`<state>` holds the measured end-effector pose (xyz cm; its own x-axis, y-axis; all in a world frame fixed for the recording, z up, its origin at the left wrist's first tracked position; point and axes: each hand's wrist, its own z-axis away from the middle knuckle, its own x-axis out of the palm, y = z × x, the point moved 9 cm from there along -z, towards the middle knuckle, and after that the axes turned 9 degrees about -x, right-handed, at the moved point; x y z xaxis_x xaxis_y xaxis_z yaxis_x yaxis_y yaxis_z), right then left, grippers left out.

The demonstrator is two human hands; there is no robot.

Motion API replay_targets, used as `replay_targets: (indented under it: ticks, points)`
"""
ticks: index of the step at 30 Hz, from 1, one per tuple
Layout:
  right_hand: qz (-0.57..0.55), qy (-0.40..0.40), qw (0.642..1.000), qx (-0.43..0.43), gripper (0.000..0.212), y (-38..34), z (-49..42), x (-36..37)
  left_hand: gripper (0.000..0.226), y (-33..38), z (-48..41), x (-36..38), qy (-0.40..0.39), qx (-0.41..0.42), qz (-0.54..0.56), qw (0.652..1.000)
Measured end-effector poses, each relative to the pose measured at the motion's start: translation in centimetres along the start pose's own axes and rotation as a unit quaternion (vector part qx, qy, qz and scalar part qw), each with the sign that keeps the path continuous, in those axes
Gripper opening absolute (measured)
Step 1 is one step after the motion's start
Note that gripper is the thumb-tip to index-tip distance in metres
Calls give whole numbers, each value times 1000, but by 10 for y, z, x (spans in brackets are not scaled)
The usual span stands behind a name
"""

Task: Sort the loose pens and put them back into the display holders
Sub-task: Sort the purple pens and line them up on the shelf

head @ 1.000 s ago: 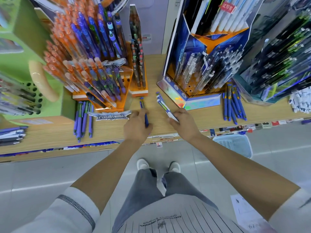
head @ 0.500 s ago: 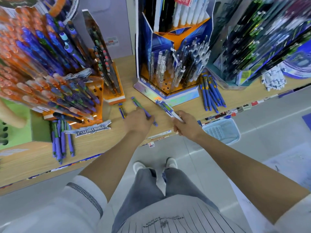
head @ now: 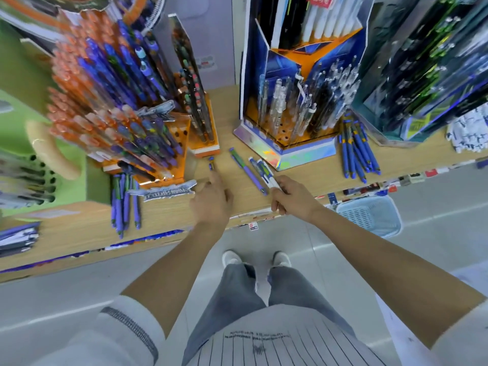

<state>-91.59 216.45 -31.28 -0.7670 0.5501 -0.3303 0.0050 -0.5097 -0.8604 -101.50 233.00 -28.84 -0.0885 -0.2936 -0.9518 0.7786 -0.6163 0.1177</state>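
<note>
Your left hand point(head: 211, 204) lies low over the shelf point(head: 169, 215) with its forefinger stretched toward a short pen point(head: 211, 163). The fingertip is at the pen's near end, and I cannot tell if it touches. That hand holds nothing that shows. Your right hand point(head: 294, 200) is curled round a small bundle point(head: 260, 169) of blue-and-white pens, gripped by their near ends so the far ends fan out over the shelf.

A purple pen point(head: 247, 171) lies flat between your hands, just beside the bundle. Keeping the gathered pens in your right hand probably frees the left to rake in strays one at a time. The two singles lie in the gap between the orange holder point(head: 184, 138) and the blue holder point(head: 303, 154), so either rack is close when you come to sort them. The orange holder's front row has open holes, and so does the blue one's.

More loose pens wait: a blue batch point(head: 355, 154) lying against the right side of the blue holder, and a purple batch point(head: 124, 204) at the foot of the orange one, beside a silver sign point(head: 166, 191). By my reckoning you are early in the gathering.

The shelf is pale wood with price tags along its front edge. It stands in a shop aisle with a grey tiled floor point(head: 79, 286), and a pale blue basket point(head: 369, 215) sits below the shelf edge to your right.
</note>
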Motion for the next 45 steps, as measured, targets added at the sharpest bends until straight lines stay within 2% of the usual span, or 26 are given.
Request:
replay_targets:
  ticks: [3, 8, 10, 15, 18, 24, 27, 31, 33, 37, 41, 45]
  points:
    - [-15, -22, 1000, -6, 16, 4, -1, 4, 51, -3, 2, -1, 4, -14, 25, 1000]
    - [-34, -24, 998, -47, 13, 5, 7, -16, 28, 0, 24, -13, 59, -6, 212, 976]
    - [-36, -21, 997, -68, 3, 7, 13, -31, 27, 17, 38, -17, 84, 19, 251, 964]
    - [-39, -31, 993, -111, 7, 16, 39, -87, 29, 94, 73, -6, 93, 71, 319, 941]
    - [-49, -29, 993, -107, 13, 37, 55, -134, 28, 149, 87, 8, 71, 71, 381, 919]
    - [-99, 35, 991, -79, 15, 72, 72, -233, 18, 237, 90, 32, 13, 33, 470, 882]
    - [-113, 66, 989, -71, 20, 80, 70, -261, 13, 267, 83, 35, -20, 18, 495, 868]
    - [-125, 76, 987, -63, 13, 86, 57, -274, 12, 286, 62, 38, -34, -1, 522, 852]
    - [-128, 81, 987, -61, 13, 85, 52, -276, 10, 290, 51, 40, -39, -8, 514, 857]
    - [-114, 72, 990, -51, 23, 80, 37, -277, 23, 296, 31, 36, -20, -15, 454, 891]
    - [-110, 84, 989, -55, 11, 79, 27, -280, 26, 306, 19, 37, -10, 10, 383, 924]
    - [-122, 81, 988, -44, 13, 86, 24, -280, 24, 309, 18, 32, 19, 38, 303, 952]
